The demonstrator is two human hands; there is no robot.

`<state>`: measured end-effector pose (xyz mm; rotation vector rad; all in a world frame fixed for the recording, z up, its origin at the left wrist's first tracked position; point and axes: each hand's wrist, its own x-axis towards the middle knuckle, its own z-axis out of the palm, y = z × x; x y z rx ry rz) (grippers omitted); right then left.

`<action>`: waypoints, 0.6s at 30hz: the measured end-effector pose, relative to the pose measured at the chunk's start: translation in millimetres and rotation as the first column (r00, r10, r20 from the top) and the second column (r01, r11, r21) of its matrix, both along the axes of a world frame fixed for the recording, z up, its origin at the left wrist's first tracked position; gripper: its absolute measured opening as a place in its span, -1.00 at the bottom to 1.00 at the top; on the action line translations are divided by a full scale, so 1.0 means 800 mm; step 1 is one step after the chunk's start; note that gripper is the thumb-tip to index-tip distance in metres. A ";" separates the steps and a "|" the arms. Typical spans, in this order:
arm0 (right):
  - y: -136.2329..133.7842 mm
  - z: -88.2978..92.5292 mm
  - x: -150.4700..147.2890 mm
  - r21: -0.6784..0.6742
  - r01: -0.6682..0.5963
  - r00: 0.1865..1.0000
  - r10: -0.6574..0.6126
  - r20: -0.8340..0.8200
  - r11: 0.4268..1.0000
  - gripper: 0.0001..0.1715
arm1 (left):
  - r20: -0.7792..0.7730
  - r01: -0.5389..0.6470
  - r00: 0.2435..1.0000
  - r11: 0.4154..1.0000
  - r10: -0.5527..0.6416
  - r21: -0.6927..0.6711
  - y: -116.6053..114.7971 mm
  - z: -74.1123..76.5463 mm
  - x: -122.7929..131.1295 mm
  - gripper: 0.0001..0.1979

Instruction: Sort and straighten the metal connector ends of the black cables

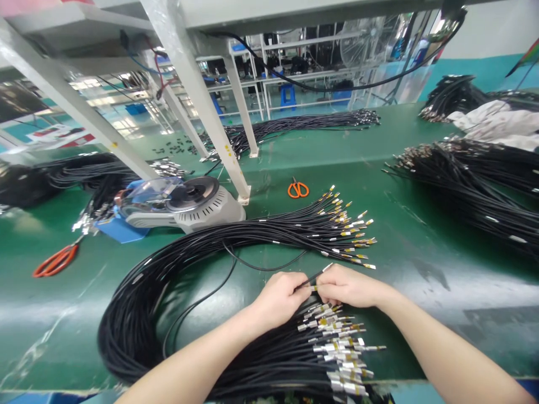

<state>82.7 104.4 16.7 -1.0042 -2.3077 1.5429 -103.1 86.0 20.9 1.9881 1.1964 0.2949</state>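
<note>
My left hand (281,297) and my right hand (347,286) meet over the green table (421,269), both pinching the end of a single thin black cable (314,277). Its metal tip pokes up between the two hands. Just below them lies a bundle of black cables with metal and yellow-taped ends (341,350). A second bundle of cable ends (349,230) fans out just beyond the hands, and its black loop (135,303) curves round to the left.
A grey tape dispenser machine (185,205) stands at the left, orange scissors (298,189) behind the bundle, and another orange pair (56,261) at far left. More black cable piles (467,179) lie at right and at the back. Slanted white frame legs (202,106) rise from the table.
</note>
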 end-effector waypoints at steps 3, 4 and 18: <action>0.000 0.001 0.000 0.048 -0.025 1.000 0.025 0.007 0.999 -0.69 | 0.034 0.001 0.999 0.998 0.001 -0.059 0.001 -0.004 0.000 -0.77; 0.000 0.002 0.000 0.067 -0.036 0.999 0.035 0.008 0.997 -0.69 | 0.046 -0.001 0.999 0.997 0.004 -0.071 0.000 -0.005 0.000 -0.76; -0.001 0.004 -0.005 0.290 -0.158 0.986 0.137 0.093 0.944 -0.73 | 0.072 0.000 0.997 0.998 0.004 -0.062 -0.008 -0.008 0.004 -0.75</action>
